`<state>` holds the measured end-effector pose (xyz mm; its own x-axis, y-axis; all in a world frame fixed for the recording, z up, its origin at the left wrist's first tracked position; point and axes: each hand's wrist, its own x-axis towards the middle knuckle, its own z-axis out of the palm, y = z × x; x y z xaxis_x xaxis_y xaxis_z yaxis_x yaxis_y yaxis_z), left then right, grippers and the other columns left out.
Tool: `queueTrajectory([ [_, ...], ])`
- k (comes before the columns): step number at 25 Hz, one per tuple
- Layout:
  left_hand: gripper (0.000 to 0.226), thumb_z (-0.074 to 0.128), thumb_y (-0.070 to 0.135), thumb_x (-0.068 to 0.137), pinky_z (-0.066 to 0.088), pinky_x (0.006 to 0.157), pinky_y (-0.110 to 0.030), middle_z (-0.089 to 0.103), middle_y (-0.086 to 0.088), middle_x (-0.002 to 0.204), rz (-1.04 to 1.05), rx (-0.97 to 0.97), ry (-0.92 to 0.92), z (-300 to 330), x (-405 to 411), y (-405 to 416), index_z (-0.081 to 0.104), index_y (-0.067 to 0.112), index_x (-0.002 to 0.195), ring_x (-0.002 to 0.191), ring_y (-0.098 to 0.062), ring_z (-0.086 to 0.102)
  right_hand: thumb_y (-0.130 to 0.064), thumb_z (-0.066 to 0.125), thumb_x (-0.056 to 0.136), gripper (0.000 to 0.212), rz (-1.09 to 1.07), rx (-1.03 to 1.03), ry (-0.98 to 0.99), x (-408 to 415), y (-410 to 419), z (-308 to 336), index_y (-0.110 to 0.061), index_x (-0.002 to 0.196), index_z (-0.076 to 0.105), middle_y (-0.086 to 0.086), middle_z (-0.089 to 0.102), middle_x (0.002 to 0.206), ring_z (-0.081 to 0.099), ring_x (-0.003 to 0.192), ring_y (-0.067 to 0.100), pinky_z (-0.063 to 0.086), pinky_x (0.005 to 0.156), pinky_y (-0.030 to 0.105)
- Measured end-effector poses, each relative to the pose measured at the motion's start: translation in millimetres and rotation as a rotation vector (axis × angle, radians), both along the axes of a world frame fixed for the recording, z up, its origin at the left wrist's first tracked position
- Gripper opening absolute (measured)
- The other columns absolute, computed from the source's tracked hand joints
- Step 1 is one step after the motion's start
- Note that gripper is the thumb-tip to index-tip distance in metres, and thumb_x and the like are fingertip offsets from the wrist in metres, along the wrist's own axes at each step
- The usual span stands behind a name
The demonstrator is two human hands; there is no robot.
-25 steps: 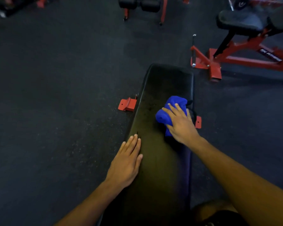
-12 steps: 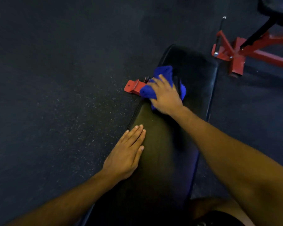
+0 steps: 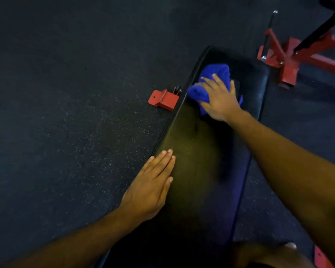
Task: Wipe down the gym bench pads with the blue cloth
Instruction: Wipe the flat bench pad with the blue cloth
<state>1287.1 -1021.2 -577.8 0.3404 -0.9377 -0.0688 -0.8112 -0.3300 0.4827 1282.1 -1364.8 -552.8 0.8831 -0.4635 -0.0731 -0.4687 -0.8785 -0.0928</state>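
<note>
Dark speckled rubber flooring [image 3: 62,117] spreads across the gym, and a black padded bench, the counter [image 3: 193,157], runs from the near edge up toward the far right. On the far part of that pad lies the blue cloth [image 3: 211,78], bunched into a lump near the pad's left edge. The right hand [image 3: 219,99] lies on top of the cloth and presses it against the pad; its fingers are spread and fairly straight over the fabric, so the grip is released rather than clenched, with blue showing beyond the fingertips and at both sides of the palm. Nearer the viewer, the left hand [image 3: 153,188] rests flat on the pad's left edge, fingers straight and together, holding nothing. Just left of the bench, beside the cloth, a red metal foot bracket [image 3: 162,99] sits on the floor. Well apart at the upper right stands the red frame [image 3: 290,60] of another machine, with a dark bar rising from it.
</note>
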Motion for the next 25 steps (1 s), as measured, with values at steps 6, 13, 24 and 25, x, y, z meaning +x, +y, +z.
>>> queueTrajectory([
  [6,0.057,0.012,0.042,0.106,-0.014,0.123,-0.02,0.001,0.008,0.168,-0.014,0.018,0.01,4.5,-0.7,-1.5,0.01,0.023,0.159,0.152,0.004,-0.016,-0.038,0.059,0.086,0.06,0.265,0.019,0.006,24.3,69.5,-2.9,-0.025,0.143,0.048,-0.002,0.043,0.151,0.02,0.15,0.019,0.009,0.118,0.062],
  [13,0.053,0.023,0.036,0.109,-0.006,0.125,-0.021,0.015,0.004,0.167,0.006,-0.067,0.025,-3.3,0.6,0.5,0.021,0.019,0.158,0.155,0.001,-0.002,-0.033,0.049,0.075,0.07,0.47,0.09,-0.076,-70.4,33.3,-0.8,-0.024,0.145,0.048,-0.001,0.039,0.156,0.022,0.15,0.022,0.022,0.116,0.055],
  [24,0.057,0.019,0.042,0.106,-0.007,0.126,-0.022,0.011,0.008,0.167,-0.021,-0.026,0.057,13.0,-7.4,-2.9,0.019,0.02,0.158,0.156,-0.002,0.001,-0.008,0.062,0.089,0.047,0.147,0.395,-0.241,-52.5,106.7,42.2,-0.004,0.135,0.055,0.013,0.053,0.143,0.036,0.143,0.028,0.021,0.12,0.041],
  [25,0.059,0.023,0.041,0.105,-0.001,0.127,-0.027,0.018,0.003,0.167,-0.013,-0.04,0.064,16.6,-11.2,-3.3,0.027,0.015,0.158,0.157,-0.01,0.011,-0.005,0.063,0.087,0.045,0.083,0.411,-0.344,-79.9,112.3,50.3,-0.001,0.131,0.058,0.016,0.055,0.139,0.041,0.139,0.028,0.024,0.119,0.04],
])
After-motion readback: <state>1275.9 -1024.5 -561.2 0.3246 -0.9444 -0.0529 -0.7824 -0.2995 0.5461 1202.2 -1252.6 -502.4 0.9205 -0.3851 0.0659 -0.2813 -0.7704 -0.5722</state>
